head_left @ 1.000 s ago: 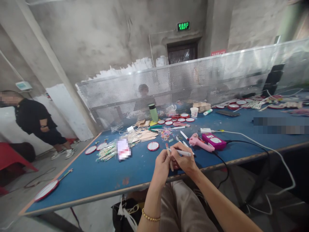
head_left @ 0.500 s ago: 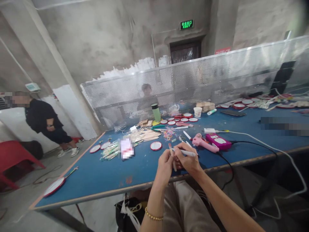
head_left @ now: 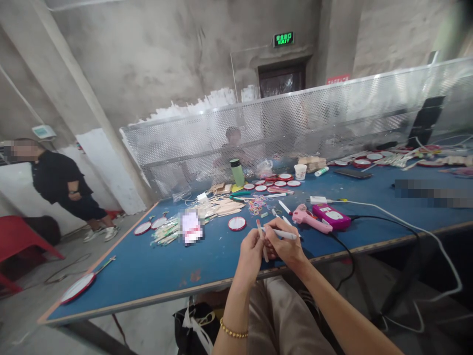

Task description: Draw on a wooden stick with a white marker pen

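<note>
My left hand [head_left: 252,250] is closed around a flat wooden craft stick [head_left: 265,254], held upright near the table's front edge; its upper end looks reddish. In my right hand [head_left: 284,242] is a white marker pen [head_left: 284,234], its tip end against or close to the stick. Fingers cover much of the stick's middle. A round white disc with a red rim [head_left: 237,224] lies beyond my left hand. Just right of my right hand are a pink glue gun [head_left: 311,220] and a magenta box [head_left: 331,217] with cables. Several more white pens [head_left: 284,207] lie behind the hands.
Loose wooden sticks [head_left: 226,207], colourful rubber bands [head_left: 257,205] and a blurred phone-like object [head_left: 191,227] lie on the blue table [head_left: 155,273]. A green bottle [head_left: 237,173] and white cup [head_left: 300,171] stand farther back, before a perforated metal screen [head_left: 185,143]. A person [head_left: 62,177] stands at left.
The whole view has shifted slightly. Both hands keep the stick and the marker in nearly the same pose. The person behind the screen has moved a little to the right.
</note>
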Available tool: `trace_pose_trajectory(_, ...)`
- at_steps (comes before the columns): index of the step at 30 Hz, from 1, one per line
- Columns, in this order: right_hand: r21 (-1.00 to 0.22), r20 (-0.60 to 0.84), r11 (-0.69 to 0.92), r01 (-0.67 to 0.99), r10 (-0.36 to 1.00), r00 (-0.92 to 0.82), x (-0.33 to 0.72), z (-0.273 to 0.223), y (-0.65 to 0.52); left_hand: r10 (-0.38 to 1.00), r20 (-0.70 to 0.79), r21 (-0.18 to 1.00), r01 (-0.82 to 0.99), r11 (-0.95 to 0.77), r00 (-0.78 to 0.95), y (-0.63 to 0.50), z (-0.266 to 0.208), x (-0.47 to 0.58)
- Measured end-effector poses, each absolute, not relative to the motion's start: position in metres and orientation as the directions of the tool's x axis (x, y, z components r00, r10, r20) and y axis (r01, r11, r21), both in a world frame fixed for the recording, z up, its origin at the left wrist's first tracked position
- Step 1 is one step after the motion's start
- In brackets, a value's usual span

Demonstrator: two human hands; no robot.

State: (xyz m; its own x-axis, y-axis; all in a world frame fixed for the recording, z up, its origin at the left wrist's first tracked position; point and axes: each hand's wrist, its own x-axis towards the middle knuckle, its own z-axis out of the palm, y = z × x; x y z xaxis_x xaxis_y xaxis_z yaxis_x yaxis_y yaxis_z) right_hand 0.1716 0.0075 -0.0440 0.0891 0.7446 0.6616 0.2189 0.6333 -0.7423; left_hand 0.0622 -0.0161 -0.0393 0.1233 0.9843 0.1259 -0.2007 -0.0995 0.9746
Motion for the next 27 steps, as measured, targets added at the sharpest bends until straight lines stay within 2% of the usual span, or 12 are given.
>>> trace_pose_trajectory(9,-0.701,0.706,0.66,0.27,0.696,0.133,0.1732,-0.0416,0.0076,0.984,0.107,0.977,-0.198,-0.077,0.145,-0.0158,-0.0404,0.0605)
trace_pose_trajectory(20,-0.746,0.659,0.628,0.224,0.744,0.11,0.1713,-0.0443,0.0078,0.987,0.089,0.977,-0.203,-0.061,0.133,-0.0163,-0.0389,0.0612)
trace_pose_trajectory(27,-0.704,0.7,0.647,0.294,0.701,0.135,0.1727,-0.0411,0.0064,0.984,0.101,0.973,-0.22,-0.067,0.146,-0.0168,-0.0386,0.061)
